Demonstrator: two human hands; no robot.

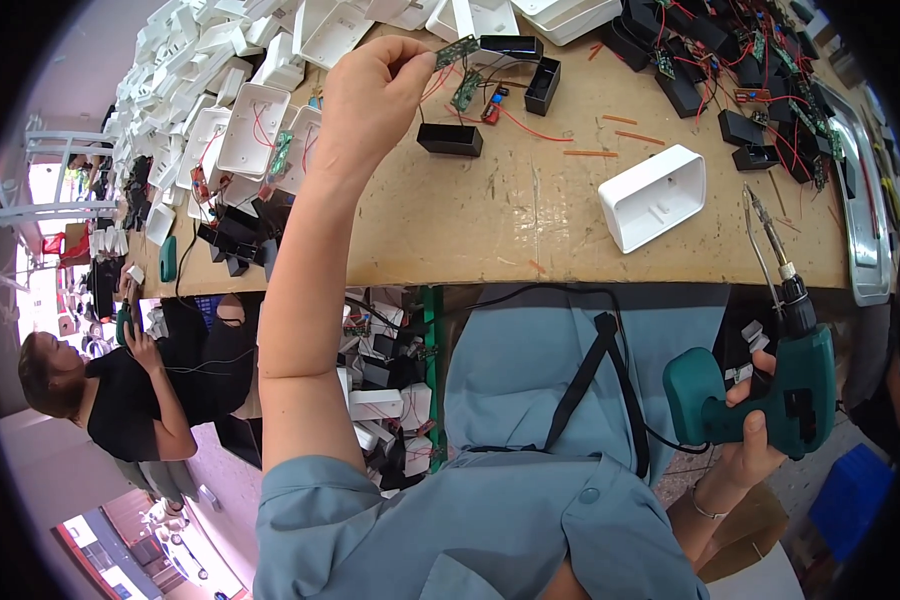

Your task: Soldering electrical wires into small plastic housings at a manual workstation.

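Well, bare room lies mid-bench: a broad stretch of scuffed tan tabletop [450, 225] runs back from its straight near edge, hemmed on the left by heaped white plastic boxes [255, 128] and on the right by tangled black plastic cases [678, 92] with red wires. A shiny metal tray [868, 240] lines the right side, and an open white rectangular box [675, 205] stands near the front edge.

At the far middle, the person's left hand [380, 85] has thumb and fingers pinched on the left end of a narrow green circuit board [457, 52]. Its long axis runs roughly left to right, the right end tipped slightly away; I cannot tell whether it touches the tabletop. Close by are a small black open-topped case [450, 140], smooth and boxy, and a second green circuit board [465, 91].

The right hand [752, 458] has its fingers wrapped around a teal plastic soldering gun [808, 385], body short of the near edge, slim metal tip pointing away and a little left, a thin bent tube alongside.
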